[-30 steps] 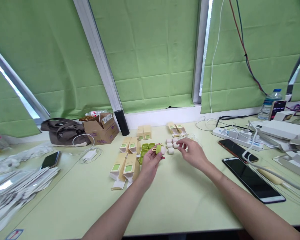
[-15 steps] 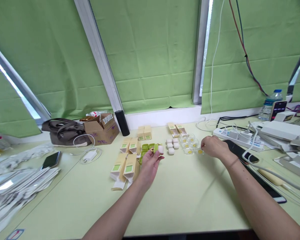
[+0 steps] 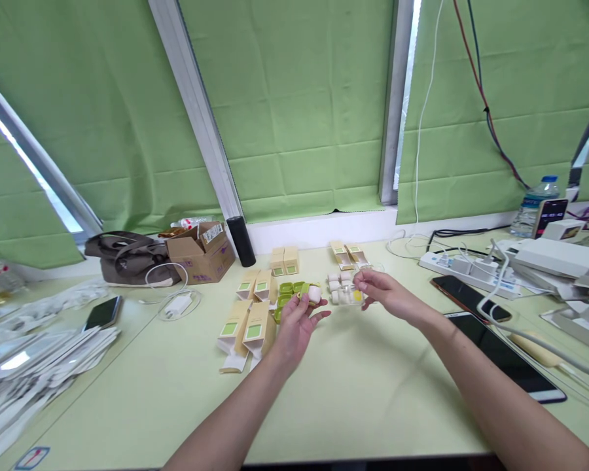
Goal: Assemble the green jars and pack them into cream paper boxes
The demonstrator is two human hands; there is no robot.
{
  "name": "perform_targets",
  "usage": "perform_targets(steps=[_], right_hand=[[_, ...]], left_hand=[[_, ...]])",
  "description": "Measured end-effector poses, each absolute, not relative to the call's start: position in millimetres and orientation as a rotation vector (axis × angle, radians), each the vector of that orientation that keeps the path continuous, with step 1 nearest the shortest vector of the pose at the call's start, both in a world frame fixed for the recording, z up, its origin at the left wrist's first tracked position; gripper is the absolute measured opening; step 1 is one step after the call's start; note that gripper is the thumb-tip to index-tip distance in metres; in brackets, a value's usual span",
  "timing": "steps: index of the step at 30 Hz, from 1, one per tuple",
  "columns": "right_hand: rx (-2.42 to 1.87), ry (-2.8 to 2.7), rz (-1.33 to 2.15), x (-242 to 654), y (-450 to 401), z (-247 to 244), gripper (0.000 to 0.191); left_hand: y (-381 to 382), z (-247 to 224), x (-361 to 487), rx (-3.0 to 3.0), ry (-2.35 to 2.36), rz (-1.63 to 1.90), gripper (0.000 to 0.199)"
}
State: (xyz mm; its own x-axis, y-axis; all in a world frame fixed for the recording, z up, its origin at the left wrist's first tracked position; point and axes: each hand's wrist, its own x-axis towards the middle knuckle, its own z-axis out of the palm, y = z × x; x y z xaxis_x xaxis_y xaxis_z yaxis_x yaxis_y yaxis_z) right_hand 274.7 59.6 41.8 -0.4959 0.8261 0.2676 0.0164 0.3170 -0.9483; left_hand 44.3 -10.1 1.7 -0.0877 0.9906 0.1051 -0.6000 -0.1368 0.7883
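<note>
My left hand (image 3: 298, 320) pinches a small rounded pale case with a green cover (image 3: 314, 294) just above the table. In my right hand (image 3: 375, 288) is a clear plastic shell with a yellow dot (image 3: 357, 296), raised beside the pale case, with a gap between them. Behind the clear shell, several small rounded pale pieces (image 3: 332, 278) stand on the table, partly hidden. More clear shells (image 3: 377, 267) are mostly covered by my right hand. Left of the case sit several small green trays or covers (image 3: 285, 288), partly behind my left hand.
Several cream boxes with green squares (image 3: 253, 330) stand left of my left hand; two cream boxes (image 3: 285, 260) stand farther back. Two open ones (image 3: 347, 254) lie behind the pale pieces. A black phone (image 3: 470, 297), tablet (image 3: 505, 353) and power strip (image 3: 471, 271) lie right.
My right hand has moved left from the group of clear shells and carries one shell toward my left hand. My left hand has barely moved and still grips the case.
</note>
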Motion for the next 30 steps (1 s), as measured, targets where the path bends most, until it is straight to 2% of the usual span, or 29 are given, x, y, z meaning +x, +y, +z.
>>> perform_targets(steps=[3, 7, 21, 26, 30], right_hand=[[-0.678, -1.643, 1.43, 249.4, 47.1, 32.4, 0.043], [-0.641, -1.524, 1.481, 232.1, 36.9, 25.0, 0.046], [-0.671, -1.374, 1.203, 212.5, 32.0, 3.9, 0.044], [-0.682, -1.414, 1.182, 211.0, 29.1, -1.7, 0.052], [-0.626, -1.418, 1.235, 212.8, 29.3, -5.7, 0.051]], left_hand=[[-11.4, 3.9, 43.9, 0.772, 0.676, 1.553, 0.029], [-11.0, 4.4, 40.4, 0.765, 0.637, 1.588, 0.026], [-12.9, 5.0, 39.8, 0.742, 0.572, 1.584, 0.026], [-11.3, 3.7, 38.7, 0.707, 0.561, 1.601, 0.024], [-11.7, 3.0, 40.9, 0.705, 0.549, 1.61, 0.023]])
